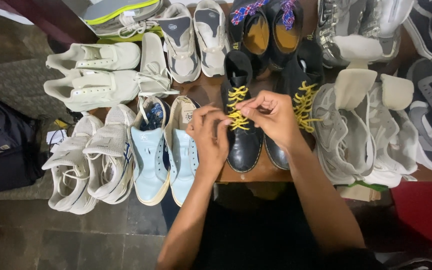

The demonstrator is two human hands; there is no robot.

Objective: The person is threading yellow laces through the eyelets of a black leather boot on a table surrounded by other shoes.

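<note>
At the middle of the surface point(211, 92), seen from your head camera, both your hands meet over the left black boot point(240, 120) of a pair. Your left hand point(210, 137) has its fingers pressed together on the yellow lace point(236, 107) near the lower eyelets, and your right hand point(274, 117) pinches the same lace just above the toe side; which strand each grip holds I cannot quite tell. The boot stands upright on the surface, toe towards you, touching its partner, the right black boot point(296, 100), whose yellow lacing already runs up the front. On the left boot the crossings look laced through most rows, so I judge the threading mostly done, with tightening or tying left. Pale blue sneakers point(163, 150) sit just beside your left hand, grey trainers point(356, 130) beyond your right.
</note>
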